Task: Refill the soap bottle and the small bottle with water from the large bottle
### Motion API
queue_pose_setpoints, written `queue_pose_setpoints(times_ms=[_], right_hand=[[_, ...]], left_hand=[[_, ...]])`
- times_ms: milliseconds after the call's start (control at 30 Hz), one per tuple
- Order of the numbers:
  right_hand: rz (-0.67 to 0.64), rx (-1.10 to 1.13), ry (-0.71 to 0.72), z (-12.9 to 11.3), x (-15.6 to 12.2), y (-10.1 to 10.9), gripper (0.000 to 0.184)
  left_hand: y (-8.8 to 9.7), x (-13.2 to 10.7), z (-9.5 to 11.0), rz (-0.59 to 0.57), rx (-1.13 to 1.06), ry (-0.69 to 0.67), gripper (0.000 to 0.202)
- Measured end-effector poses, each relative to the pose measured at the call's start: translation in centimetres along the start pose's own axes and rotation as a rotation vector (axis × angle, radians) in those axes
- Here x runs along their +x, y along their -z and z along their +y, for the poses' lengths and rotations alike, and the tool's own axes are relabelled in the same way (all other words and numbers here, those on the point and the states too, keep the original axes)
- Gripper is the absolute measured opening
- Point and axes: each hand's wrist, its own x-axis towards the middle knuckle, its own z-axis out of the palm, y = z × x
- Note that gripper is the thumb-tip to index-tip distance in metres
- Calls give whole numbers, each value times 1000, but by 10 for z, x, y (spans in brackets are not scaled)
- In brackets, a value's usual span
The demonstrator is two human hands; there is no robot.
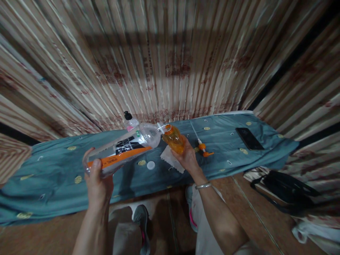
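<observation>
My left hand [97, 179] grips the base of a large clear plastic bottle [124, 148] with an orange and black label, tipped on its side with its mouth to the right. My right hand [187, 156] holds a small orange bottle [174, 139], its open neck meeting the mouth of the large one. Both are held above a teal cloth-covered table [53, 170]. Under them lie a white cap [151, 165] and a white tissue [171, 157]. An orange pump head with a white tube [203, 146] lies just right of my right hand.
A black phone [249, 138] lies on the table's right end. A bottle with a black cap [130, 120] stands at the back by the striped curtain. A black bag [285, 191] sits on the floor at the right. My shoes show below the table edge.
</observation>
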Motion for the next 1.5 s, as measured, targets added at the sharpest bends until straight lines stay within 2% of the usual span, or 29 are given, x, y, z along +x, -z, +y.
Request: queue_pose_setpoints(times_ms=[200, 533, 933, 1500], right_hand=[[8, -23, 37, 3, 7, -1, 88], [-19, -57, 57, 8, 13, -2, 88], [-16, -4, 1, 5, 7, -4, 87], [6, 0, -17, 9, 2, -8, 92]], left_hand=[[2, 1, -2, -2, -24, -13, 65], [-2, 1, 0, 25, -53, -2, 81], [-7, 0, 5, 63, -46, 30, 82], [-3, 0, 0, 32, -17, -18, 76]])
